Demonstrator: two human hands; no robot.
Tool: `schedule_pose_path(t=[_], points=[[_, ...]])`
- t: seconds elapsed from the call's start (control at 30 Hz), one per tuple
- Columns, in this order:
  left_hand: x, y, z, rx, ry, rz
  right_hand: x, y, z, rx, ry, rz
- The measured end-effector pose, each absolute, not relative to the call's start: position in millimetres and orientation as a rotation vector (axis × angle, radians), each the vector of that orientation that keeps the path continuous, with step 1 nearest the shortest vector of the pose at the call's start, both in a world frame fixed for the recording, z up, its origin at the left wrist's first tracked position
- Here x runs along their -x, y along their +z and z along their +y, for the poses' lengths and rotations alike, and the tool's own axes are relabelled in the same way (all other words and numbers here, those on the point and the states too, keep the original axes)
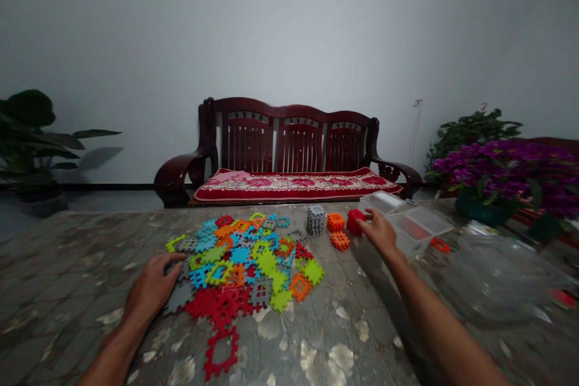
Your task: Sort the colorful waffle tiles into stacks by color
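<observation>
My left hand (152, 283) rests at the left edge of a pile of interlocking plastic tiles (239, 253), touching or close to grey tiles (180, 295). Its thumb and index finger are apart. My right hand (379, 233) is closed on a small stack of red tiles (355, 221), with fingertips at its right side. Left of that stack are two orange tile stacks (336, 222), one nearer to me, and a taller grey tile stack (316, 220). A red square-frame tile (221, 354) lies at the near end of the pile.
Clear plastic boxes (414, 230) stand beyond my right hand, and a larger clear plastic container (493, 277) is at the right. An orange piece (439, 245) lies between them. Purple flowers (511, 175) stand at the far right. A wooden bench (298, 132) is behind the table.
</observation>
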State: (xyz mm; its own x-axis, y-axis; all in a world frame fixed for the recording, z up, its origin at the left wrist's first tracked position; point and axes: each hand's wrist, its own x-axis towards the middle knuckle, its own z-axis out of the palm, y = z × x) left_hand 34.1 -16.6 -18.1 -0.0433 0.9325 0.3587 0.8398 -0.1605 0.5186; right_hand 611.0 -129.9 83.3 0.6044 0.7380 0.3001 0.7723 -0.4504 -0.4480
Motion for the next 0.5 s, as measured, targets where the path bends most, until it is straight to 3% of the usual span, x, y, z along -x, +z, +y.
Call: schedule_pose_path(t=[0.5], points=[[-34, -14, -18, -2.033, 1.013, 1.929, -656, 87, -97, 2.437, -0.070, -1.371]])
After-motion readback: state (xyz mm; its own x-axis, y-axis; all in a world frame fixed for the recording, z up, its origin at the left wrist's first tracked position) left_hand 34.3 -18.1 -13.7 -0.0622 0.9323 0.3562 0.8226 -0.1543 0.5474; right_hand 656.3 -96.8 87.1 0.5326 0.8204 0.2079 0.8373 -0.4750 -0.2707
